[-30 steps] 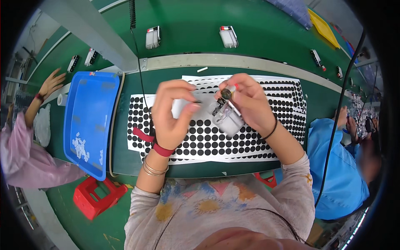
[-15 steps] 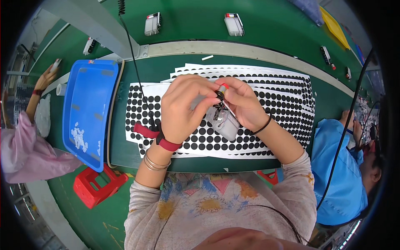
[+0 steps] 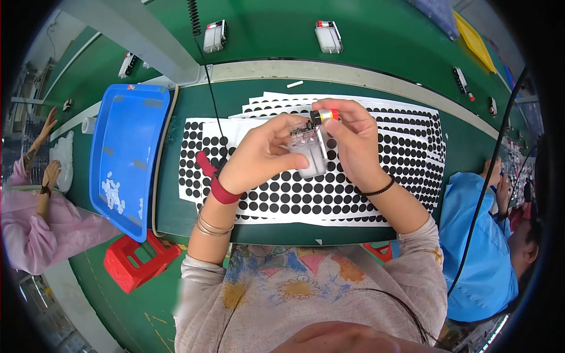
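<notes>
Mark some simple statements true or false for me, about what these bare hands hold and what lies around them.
1. The left hand holds a box-shaped, translucent white plastic device. True.
2. The right hand is empty. False: the right hand holds a small cylinder with a red end.
3. White paper sheets with round black dots lie on the green bench. True.
4. The rectangular blue plastic tray lies right of the sheets. False: the tray lies left of them.

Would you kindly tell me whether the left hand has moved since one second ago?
Yes: judged against the grey post, the left hand has shifted rightward, and it now holds the translucent device.
</notes>
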Available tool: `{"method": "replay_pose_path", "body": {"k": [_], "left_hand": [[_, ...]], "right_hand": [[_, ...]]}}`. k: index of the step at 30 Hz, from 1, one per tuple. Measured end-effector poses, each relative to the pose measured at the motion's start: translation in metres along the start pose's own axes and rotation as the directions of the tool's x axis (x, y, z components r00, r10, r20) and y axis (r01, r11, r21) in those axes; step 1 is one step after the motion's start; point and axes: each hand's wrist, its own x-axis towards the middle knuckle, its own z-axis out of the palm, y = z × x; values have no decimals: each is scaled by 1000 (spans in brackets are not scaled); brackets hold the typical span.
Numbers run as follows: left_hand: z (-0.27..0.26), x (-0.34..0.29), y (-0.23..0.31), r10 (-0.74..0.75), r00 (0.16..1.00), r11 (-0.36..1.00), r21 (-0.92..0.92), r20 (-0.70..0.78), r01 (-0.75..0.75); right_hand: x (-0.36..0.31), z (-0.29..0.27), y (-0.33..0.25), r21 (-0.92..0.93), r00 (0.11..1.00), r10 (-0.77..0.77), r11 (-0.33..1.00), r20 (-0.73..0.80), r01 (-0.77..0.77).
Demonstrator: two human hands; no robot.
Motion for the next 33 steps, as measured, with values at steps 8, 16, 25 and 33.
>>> {"method": "replay_pose_path", "body": {"k": [8,16,25,33], "left_hand": [[3,-1,-1,23,982,987,-151,-187,-51],[6,-5,-5,152,956,988,20,-252,-152],[15,-5,8,291,860,847,531,-420,-27],[22,2,6,625,755,364,930,-199,-57]], "right_hand": [[3,0,9,66,983,-19,998,181,7],[0,3,8,-233,898,-115,945,425,231],[2,7,7,-706,792,-493,411,361,577],[1,8,14,-646,965,-246,723,92,246]]}}
